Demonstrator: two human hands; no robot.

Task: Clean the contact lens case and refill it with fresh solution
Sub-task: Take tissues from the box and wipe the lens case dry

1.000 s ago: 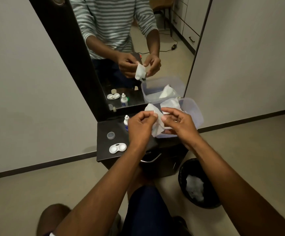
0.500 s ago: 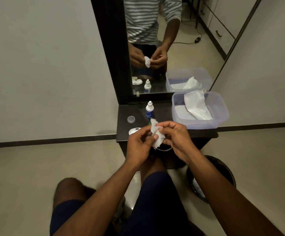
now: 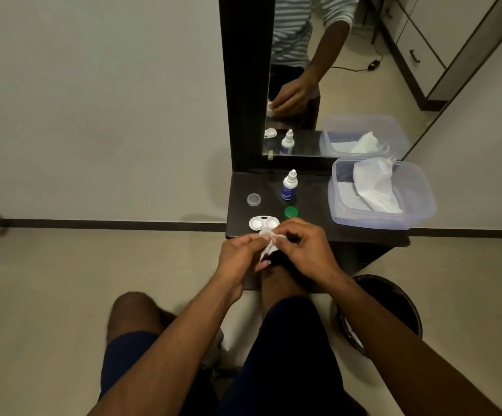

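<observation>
Lens case (image 3: 263, 226): white, two round wells.

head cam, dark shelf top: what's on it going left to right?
Clear cap → white contact lens case → solution bottle and green cap, nearly level in x → plastic tub holding tissues. Both hands pinch a small tissue in front of the shelf edge.

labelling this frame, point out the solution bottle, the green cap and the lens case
solution bottle (image 3: 289, 187), head view, on its blue label
green cap (image 3: 291, 212), head view, on its top
lens case (image 3: 260, 222), head view, on its left well
</observation>
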